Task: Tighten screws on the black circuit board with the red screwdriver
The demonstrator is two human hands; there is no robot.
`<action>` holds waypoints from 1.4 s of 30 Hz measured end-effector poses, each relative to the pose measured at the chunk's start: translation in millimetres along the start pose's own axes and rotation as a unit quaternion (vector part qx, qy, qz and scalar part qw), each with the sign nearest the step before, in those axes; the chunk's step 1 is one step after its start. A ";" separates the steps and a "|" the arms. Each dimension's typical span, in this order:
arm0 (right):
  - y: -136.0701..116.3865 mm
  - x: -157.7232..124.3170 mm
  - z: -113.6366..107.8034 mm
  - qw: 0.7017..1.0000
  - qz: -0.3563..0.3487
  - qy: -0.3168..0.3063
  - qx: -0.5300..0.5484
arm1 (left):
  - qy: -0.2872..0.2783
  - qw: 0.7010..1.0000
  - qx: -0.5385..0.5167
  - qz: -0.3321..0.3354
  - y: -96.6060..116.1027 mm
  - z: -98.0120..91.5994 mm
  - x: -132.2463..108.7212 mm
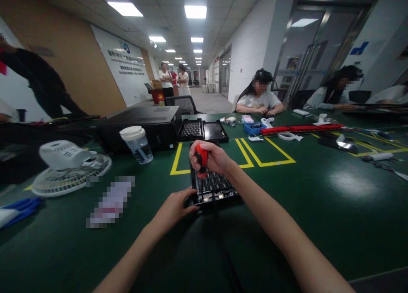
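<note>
My right hand (214, 155) is wrapped round the red-and-black handle of a screwdriver (201, 159), held upright over a shallow black case (194, 183). Its shaft points down at the case's near left part; the tip is too small to make out. Rows of dark rounded cells fill the case, and small metal parts (213, 197) lie along its near edge. With thumb and fingers, my left hand (175, 206) grips the case's near left corner. A dark strap or cable (219, 225) runs from the case towards me.
Behind the case lies an open black case (215, 131). To the left are a lidded water cup (137, 144), a white fan (72, 170) and a large black box (143, 123). A blue tray (254, 127) and tape roll (287, 136) lie right. A person (259, 97) sits opposite.
</note>
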State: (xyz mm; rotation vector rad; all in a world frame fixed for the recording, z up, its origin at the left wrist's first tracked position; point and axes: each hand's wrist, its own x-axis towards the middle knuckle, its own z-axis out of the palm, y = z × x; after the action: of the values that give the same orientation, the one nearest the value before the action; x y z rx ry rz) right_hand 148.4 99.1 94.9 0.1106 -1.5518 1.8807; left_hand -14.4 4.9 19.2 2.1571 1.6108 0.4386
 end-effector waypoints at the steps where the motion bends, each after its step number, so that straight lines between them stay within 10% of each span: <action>1: -0.2 -0.2 0.3 1.000 0.001 0.001 -0.002 | 0.000 1.000 0.002 0.001 -0.2 0.3 0.2; 42: -4.2 -1.2 8.1 0.990 -0.037 0.089 -0.107 | 0.006 1.000 -0.006 0.001 0.0 -1.1 0.7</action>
State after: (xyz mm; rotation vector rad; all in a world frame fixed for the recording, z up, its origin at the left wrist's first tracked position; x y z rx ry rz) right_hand 148.7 91.6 100.1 -0.0922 -1.5924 1.6097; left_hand -14.8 5.7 20.1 2.1513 1.6075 0.4626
